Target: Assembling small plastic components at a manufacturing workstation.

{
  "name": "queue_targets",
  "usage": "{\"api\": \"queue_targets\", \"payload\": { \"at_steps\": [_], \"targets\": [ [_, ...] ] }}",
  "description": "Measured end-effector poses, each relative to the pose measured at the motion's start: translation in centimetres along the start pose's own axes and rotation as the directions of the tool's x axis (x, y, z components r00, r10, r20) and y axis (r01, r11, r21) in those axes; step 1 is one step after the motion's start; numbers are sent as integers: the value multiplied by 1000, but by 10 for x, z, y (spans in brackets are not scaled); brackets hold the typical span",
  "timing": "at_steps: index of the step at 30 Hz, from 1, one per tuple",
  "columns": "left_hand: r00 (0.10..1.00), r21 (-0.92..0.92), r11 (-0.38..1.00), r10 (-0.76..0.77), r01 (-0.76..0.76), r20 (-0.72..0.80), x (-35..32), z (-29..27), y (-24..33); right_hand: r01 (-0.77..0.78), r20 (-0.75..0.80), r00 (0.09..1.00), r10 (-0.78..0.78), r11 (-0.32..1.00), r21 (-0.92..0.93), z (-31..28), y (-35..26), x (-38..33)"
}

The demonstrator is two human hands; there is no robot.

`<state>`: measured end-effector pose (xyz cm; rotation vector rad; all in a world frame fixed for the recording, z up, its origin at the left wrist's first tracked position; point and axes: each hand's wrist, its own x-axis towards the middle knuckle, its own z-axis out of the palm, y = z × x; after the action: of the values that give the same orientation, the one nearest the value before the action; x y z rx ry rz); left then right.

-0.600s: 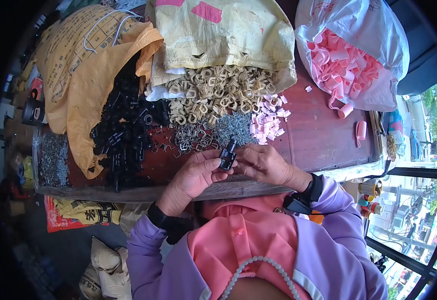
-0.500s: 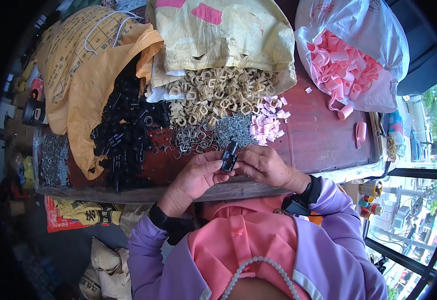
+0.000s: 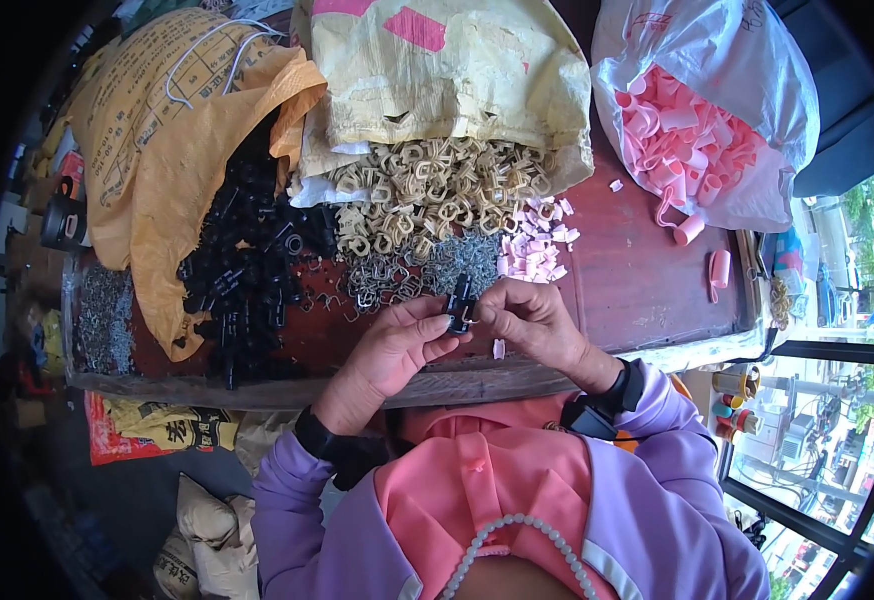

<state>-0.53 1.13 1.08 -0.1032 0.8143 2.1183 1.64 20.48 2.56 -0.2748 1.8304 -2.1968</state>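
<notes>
Between thumb and fingers, my left hand (image 3: 404,345) grips a small black plastic part (image 3: 461,303) upright over the table's near side. Close against the part's right side, my right hand (image 3: 532,322) has its thumb and fingertips pinched together. A thin, pale sliver shows at those fingertips, too small to name. Under the right hand lies a small pink plastic piece (image 3: 499,349). Just beyond the hands are a heap of small silvery metal pieces (image 3: 459,262), bent metal wire loops (image 3: 385,280) and a pile of pink pieces (image 3: 532,250).
Beige plastic rings (image 3: 437,190) spill from a pale sack (image 3: 447,80). Black parts (image 3: 247,290) lie by an orange woven sack (image 3: 157,150) on the left. A clear bag (image 3: 767,170) of pink curled pieces stands far right. The wooden table edge (image 3: 427,390) runs before me.
My right hand has drawn slightly back from the black part, its fingers more bunched. A pink piece now shows beneath it. The black part has tilted a little in my left hand.
</notes>
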Motion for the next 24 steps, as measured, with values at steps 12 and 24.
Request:
{"api": "queue_targets", "payload": {
  "at_steps": [12, 24],
  "targets": [
    [998, 5, 999, -47, 46, 53, -4, -3, -6, 489, 241, 854, -462, 550, -677, 10, -8, -5],
    [994, 126, 992, -16, 30, -106, -17, -19, 6, 49, 152, 988, -2, 951, -307, 0, 16, 17]
  ]
}}
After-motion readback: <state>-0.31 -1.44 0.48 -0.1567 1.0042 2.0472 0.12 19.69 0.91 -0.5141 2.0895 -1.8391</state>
